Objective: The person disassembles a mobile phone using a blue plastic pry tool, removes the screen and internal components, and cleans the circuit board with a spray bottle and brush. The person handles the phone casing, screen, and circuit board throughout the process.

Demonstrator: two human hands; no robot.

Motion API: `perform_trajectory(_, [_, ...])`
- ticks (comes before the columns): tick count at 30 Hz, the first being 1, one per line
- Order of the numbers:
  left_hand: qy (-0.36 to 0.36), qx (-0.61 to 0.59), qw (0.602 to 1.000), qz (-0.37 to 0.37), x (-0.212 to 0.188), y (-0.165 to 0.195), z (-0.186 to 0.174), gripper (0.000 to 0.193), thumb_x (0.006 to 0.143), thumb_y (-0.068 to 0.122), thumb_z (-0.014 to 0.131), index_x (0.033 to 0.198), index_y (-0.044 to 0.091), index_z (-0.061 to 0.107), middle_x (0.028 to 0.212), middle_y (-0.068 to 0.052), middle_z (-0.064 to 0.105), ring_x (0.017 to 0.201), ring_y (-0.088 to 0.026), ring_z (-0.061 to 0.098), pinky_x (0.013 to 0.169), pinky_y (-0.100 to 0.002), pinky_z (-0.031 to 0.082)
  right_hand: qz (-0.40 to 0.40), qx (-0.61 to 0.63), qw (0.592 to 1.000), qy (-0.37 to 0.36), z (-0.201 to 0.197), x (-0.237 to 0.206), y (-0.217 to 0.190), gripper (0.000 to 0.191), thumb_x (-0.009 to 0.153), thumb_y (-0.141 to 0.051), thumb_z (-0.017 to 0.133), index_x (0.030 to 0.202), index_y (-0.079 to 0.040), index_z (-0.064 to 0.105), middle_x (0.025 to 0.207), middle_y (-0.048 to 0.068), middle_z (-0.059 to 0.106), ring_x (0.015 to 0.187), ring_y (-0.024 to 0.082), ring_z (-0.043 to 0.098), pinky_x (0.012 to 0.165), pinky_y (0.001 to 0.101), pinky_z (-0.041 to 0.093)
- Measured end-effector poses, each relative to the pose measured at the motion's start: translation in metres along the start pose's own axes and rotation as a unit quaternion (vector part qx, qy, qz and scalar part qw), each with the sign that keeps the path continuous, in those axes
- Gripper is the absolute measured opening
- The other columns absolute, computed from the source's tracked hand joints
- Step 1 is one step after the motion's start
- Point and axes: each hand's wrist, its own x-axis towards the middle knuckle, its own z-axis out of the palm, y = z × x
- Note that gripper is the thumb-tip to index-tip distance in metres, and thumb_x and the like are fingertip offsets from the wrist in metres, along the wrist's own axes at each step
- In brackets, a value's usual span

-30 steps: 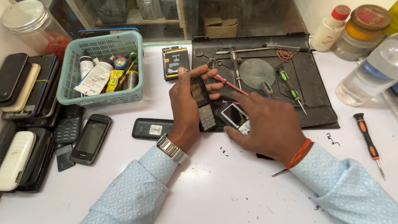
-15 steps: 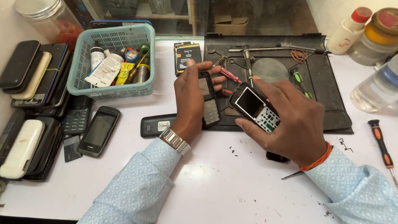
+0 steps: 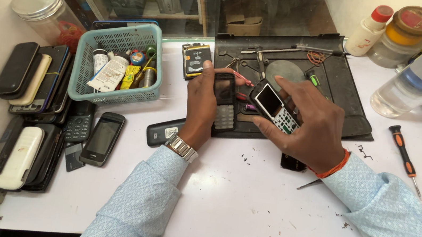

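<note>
Two hands are showing: the left hand (image 3: 200, 106) is holding one dark keypad phone (image 3: 222, 102), and the right hand (image 3: 309, 122) is holding one phone with a lit keypad (image 3: 275, 107). One teal basket (image 3: 117, 96) is sitting on the white surface (image 3: 244, 197). One black work mat (image 3: 342, 97) is lying there, and one orange-handled screwdriver (image 3: 402, 153). One battery (image 3: 196, 60) is resting by the mat. Two loose phones (image 3: 92, 132) are lying beside the basket. The stacked phones (image 3: 29, 112) at the left edge are overlapping too much to count.
</note>
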Motion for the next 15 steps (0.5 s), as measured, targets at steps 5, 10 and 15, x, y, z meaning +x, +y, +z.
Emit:
perform_trajectory(5, [-0.010,-0.018,0.999,0.026,0.001,-0.001,0.001,0.047,0.109,0.035,0.038,0.113,-0.004,0.066,0.100,-0.016,0.078,0.087,-0.021,0.076,0.078,-0.032,0.065,0.054,-0.001,0.998,-0.019,0.003,0.000,0.004,0.068,0.075,-0.032,0.092,0.130,0.000,0.066,0.092,0.010,0.070,0.064,0.017,0.064,0.057,0.0301,0.052])
perform_trajectory(10, [-0.013,-0.067,0.996,0.062,-0.002,-0.004,0.004,0.036,0.110,0.023,0.043,0.112,-0.005,0.065,0.098,-0.017,0.077,0.088,-0.020,0.077,0.081,-0.032,0.065,0.078,0.025,0.997,-0.004,0.004,-0.001,0.008,0.066,0.079,-0.031,0.091,0.130,0.001,0.066,0.094,0.009,0.069,0.067,0.015,0.062,0.059,0.0277,0.051])
perform_trajectory(15, [-0.020,-0.016,1.000,0.015,-0.016,-0.010,0.018,0.034,0.108,0.021,0.046,0.110,-0.003,0.070,0.097,-0.014,0.078,0.082,-0.017,0.074,0.074,-0.032,0.062,0.117,0.041,0.992,-0.002,0.003,0.000,0.011,0.067,0.080,-0.031,0.092,0.131,0.003,0.066,0.097,0.009,0.069,0.069,0.011,0.061,0.056,0.0246,0.049])
